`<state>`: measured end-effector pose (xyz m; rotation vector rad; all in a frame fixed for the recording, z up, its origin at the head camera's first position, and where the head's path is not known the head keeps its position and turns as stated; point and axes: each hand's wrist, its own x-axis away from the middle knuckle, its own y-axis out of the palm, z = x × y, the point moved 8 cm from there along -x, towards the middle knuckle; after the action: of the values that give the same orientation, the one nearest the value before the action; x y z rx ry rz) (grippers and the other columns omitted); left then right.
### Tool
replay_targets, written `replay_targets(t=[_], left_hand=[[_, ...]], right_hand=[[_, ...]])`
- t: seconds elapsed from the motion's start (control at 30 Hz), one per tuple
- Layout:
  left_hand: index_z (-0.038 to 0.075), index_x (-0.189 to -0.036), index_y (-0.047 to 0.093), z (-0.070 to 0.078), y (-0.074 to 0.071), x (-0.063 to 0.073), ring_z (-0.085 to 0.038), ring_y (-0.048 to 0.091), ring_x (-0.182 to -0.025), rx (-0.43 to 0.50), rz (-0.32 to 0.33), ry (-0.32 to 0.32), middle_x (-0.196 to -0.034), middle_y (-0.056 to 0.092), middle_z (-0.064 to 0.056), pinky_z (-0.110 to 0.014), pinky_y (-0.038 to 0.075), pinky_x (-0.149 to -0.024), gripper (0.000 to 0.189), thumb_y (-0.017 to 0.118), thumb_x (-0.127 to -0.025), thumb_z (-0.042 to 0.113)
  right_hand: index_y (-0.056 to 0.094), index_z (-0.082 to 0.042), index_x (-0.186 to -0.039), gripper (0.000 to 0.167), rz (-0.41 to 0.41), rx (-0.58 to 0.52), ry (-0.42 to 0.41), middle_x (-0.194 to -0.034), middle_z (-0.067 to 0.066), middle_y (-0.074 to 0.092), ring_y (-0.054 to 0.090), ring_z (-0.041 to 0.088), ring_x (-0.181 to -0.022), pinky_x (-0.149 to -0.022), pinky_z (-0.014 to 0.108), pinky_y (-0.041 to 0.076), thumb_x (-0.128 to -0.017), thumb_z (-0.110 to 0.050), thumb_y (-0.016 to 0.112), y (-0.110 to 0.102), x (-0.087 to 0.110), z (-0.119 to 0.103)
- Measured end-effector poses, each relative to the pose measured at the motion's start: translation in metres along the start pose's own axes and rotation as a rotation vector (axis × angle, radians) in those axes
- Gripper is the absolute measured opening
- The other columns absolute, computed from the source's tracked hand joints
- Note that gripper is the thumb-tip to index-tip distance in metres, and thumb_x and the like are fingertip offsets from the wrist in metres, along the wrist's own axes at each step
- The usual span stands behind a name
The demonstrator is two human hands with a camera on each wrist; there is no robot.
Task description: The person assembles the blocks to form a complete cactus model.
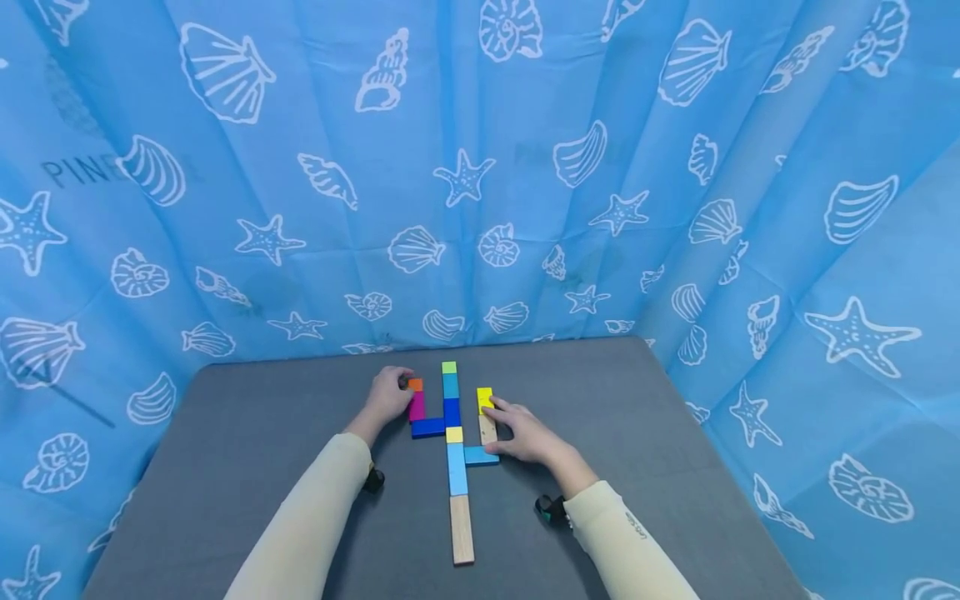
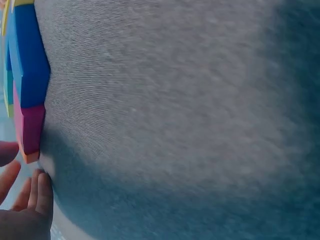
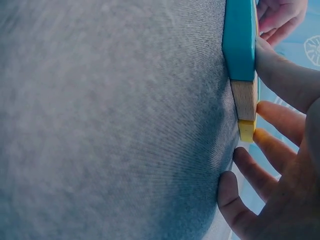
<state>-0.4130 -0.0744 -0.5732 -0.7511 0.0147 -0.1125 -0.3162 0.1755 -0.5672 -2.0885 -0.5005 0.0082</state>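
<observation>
Flat coloured wooden blocks form a branching figure on the table. My left hand [image 1: 386, 395] is at the left branch, its fingers by the orange block [image 1: 416, 384] and magenta block [image 1: 417, 406]. In the left wrist view, its thumb is close to the magenta block [image 2: 32, 127] and the other fingers lie past the orange end. My right hand [image 1: 525, 433] touches the right branch. Its thumb rests on the light blue block [image 3: 239, 45], while extended fingers reach the plain wood block [image 3: 244, 100] and yellow block [image 3: 246, 130]. The two outer fingers rest on the cloth.
The central column holds a green block [image 1: 449, 367], teal block [image 1: 450, 385], dark blue block [image 1: 452, 412], pale yellow block [image 1: 454, 434], light blue block [image 1: 457, 471] and long plain block [image 1: 462, 532]. A blue crosspiece [image 1: 428, 428] joins the left branch. Behind the grey table [image 1: 300, 425] hangs a shell-patterned curtain [image 1: 465, 283].
</observation>
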Motion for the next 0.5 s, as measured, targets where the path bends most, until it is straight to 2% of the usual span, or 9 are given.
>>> replay_targets(t=[0.13, 0.27, 0.37, 0.5], left_hand=[[0.0, -0.135, 0.06, -0.006, -0.007, 0.002, -0.032, 0.059, -0.112, 0.029, 0.034, 0.005, -0.13, 0.058, -0.02, -0.048, 0.051, -0.096, 0.044, 0.06, -0.091, 0.001], [0.001, -0.139, 0.057, -0.012, -0.014, 0.01, -0.031, 0.06, -0.113, 0.044, 0.037, 0.01, -0.131, 0.059, -0.019, -0.048, 0.051, -0.096, 0.046, 0.06, -0.093, 0.003], [0.002, -0.141, 0.055, -0.018, -0.022, 0.021, -0.03, 0.061, -0.109, 0.047, 0.029, 0.016, -0.132, 0.06, -0.019, -0.048, 0.052, -0.093, 0.047, 0.061, -0.094, 0.005], [0.002, -0.141, 0.054, -0.027, -0.036, 0.039, -0.028, 0.062, -0.106, 0.029, 0.026, 0.063, -0.129, 0.062, -0.018, -0.048, 0.053, -0.09, 0.048, 0.063, -0.094, 0.007]], right_hand=[[0.046, -0.021, -0.153, 0.072, 0.003, 0.0, 0.0, -0.166, 0.004, 0.028, 0.027, 0.035, -0.151, -0.116, 0.058, 0.033, -0.09, -0.042, 0.075, -0.003, 0.001, -0.001], [0.047, -0.02, -0.153, 0.071, 0.003, 0.005, 0.002, -0.166, 0.004, 0.029, 0.027, 0.034, -0.151, -0.116, 0.058, 0.032, -0.09, -0.041, 0.075, -0.004, 0.002, 0.0], [0.047, -0.02, -0.153, 0.073, 0.008, 0.004, -0.004, -0.166, 0.004, 0.029, 0.028, 0.035, -0.151, -0.116, 0.058, 0.033, -0.089, -0.043, 0.076, -0.004, 0.001, 0.002], [0.046, -0.023, -0.153, 0.081, 0.031, -0.026, -0.015, -0.167, 0.004, 0.027, 0.028, 0.038, -0.15, -0.115, 0.06, 0.033, -0.085, -0.05, 0.079, -0.009, 0.001, 0.006]])
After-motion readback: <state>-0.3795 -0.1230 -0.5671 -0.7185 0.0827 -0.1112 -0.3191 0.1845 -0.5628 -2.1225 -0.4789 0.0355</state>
